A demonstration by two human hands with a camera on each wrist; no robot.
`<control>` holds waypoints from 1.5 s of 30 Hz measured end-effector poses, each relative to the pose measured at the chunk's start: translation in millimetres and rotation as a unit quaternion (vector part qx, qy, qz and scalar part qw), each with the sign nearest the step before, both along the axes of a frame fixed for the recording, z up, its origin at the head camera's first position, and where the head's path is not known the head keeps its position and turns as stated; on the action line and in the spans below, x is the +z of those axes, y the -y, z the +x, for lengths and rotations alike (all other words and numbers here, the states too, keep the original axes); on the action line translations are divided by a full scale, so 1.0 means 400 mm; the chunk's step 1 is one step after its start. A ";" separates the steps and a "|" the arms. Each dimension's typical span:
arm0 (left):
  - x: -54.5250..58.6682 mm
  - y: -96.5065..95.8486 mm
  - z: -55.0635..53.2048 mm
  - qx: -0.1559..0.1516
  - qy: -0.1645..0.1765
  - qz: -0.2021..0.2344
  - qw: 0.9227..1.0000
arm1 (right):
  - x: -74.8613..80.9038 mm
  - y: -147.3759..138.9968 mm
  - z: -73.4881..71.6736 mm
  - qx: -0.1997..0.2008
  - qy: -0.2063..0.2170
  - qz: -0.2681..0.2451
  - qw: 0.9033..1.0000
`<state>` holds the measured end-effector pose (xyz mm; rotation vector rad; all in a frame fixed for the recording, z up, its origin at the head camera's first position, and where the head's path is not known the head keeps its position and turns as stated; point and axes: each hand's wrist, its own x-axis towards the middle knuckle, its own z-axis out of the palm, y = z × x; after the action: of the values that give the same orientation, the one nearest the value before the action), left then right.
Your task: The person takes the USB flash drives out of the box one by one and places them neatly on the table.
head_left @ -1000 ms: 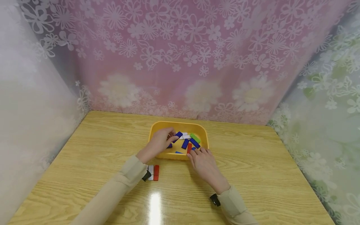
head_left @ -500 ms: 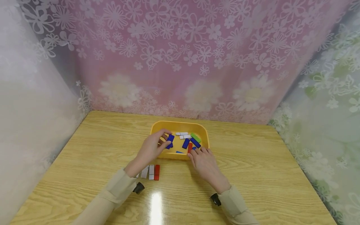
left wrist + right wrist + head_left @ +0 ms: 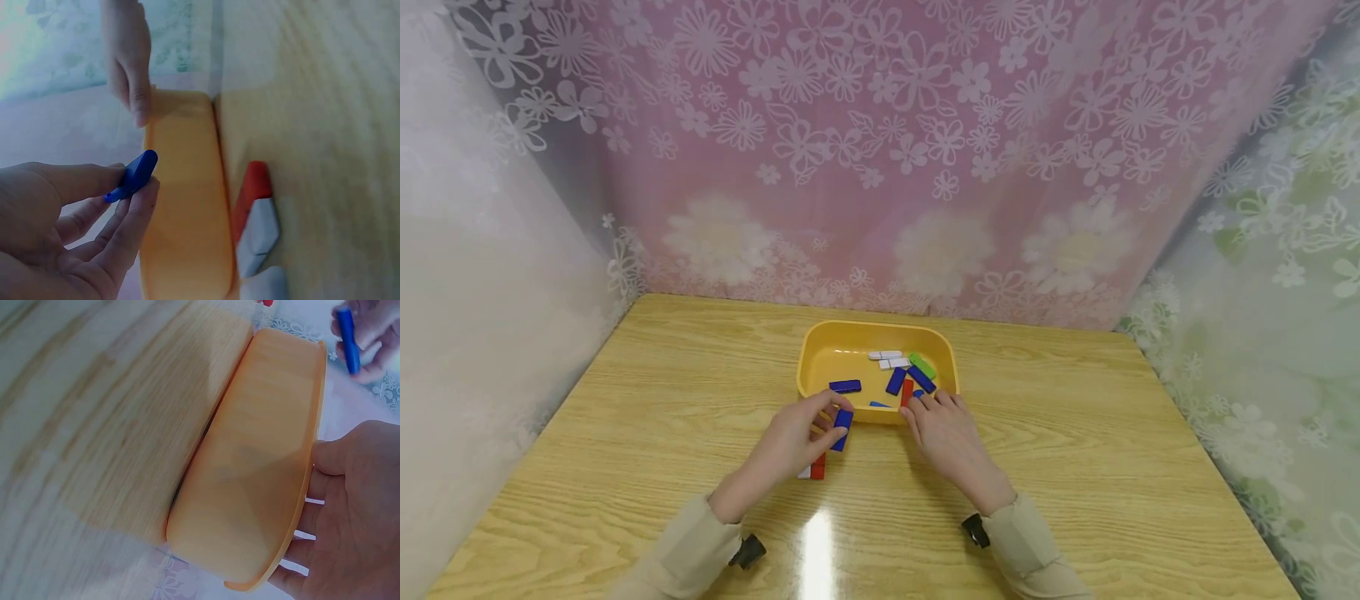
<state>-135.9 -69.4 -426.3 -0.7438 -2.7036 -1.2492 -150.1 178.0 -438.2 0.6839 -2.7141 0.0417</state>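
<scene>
- Since the earlier head frames, the left hand (image 3: 792, 435) and its blue block (image 3: 843, 421) have moved from over the tray interior towards the person; the right hand (image 3: 947, 437) is unchanged.
- Left grip: narrow, thumb and fingertips pinching the blue block, which is held off the table at the tray's near side, left part.
- Right grip: fingers over the near rim of the yellow tray (image 3: 823, 362), thumb on the outer side; fingertips partly hidden in the head view.
- Tray contents, left: a second blue block (image 3: 846, 387), lying flat.
- Tray contents, right: two white pieces (image 3: 894, 364), a green piece (image 3: 921, 367), two further blue blocks (image 3: 896, 381) and a red block (image 3: 907, 392), the last beside the right fingers.
- Table (image 3: 1075, 400), before the tray: red and white pieces (image 3: 258, 228) side by side, partly covered by the left hand in the head view.
- Behind the table: pink floral curtain (image 3: 910, 125).
</scene>
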 end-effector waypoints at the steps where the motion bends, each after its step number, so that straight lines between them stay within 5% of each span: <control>1: -0.007 -0.001 0.004 0.001 0.000 -0.006 1.000 | 0.000 0.000 0.000 0.000 0.000 0.000 1.000; 9: -0.052 -0.015 0.018 0.008 0.044 -0.035 0.998 | 0.000 0.000 -0.002 -0.004 0.006 0.000 1.000; 17: -0.057 -0.029 0.018 0.023 0.056 -0.098 0.993 | -0.003 0.001 -0.002 0.008 -0.012 0.003 1.000; 25: -0.066 -0.027 0.016 0.030 0.016 -0.123 0.992 | -0.001 0.002 -0.001 0.004 -0.004 0.000 1.000; 32: -0.070 -0.012 0.014 -0.013 -0.014 -0.135 0.991 | -0.001 0.001 0.000 0.001 -0.001 0.000 1.000; 45: -0.058 0.006 0.018 -0.009 -0.008 -0.145 0.989 | -0.003 -0.001 -0.001 0.000 -0.003 -0.002 1.000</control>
<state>-128.6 -71.8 -449.5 -0.8019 -2.9057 -0.8550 -150.3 178.4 -439.4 0.6814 -2.7079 0.0447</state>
